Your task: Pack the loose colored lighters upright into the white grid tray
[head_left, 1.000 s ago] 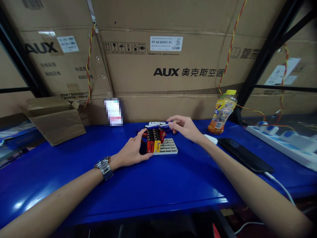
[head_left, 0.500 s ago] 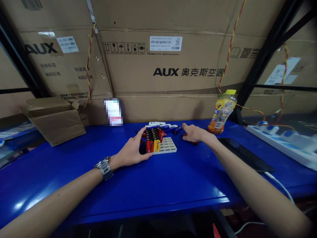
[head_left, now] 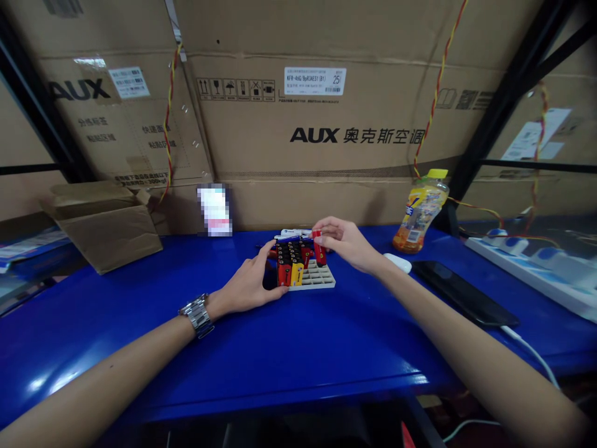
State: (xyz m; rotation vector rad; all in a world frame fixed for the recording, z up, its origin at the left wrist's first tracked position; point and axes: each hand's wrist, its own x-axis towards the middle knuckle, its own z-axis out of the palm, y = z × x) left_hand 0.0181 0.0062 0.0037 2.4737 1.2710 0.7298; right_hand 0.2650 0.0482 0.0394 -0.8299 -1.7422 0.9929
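The left hand point(head_left: 247, 286) curls around the left end of the grey grid tray point(head_left: 321, 278) mid-table, hiding that edge. The right hand point(head_left: 347, 244) pinches a red battery point(head_left: 319, 251) upright over the tray's far right cells; whether it touches a cell cannot be told. Red and yellow batteries point(head_left: 290, 264) fill the left cells. Loose batteries point(head_left: 291, 234) beyond are partly hidden, with labels too small to read.

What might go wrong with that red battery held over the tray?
The red battery, pinched in the right hand, may slip and topple the standing batteries in the tray. It looks tilted, so it might catch a cell wall. The left hand grips only the tray's left edge, so a push might slide it.
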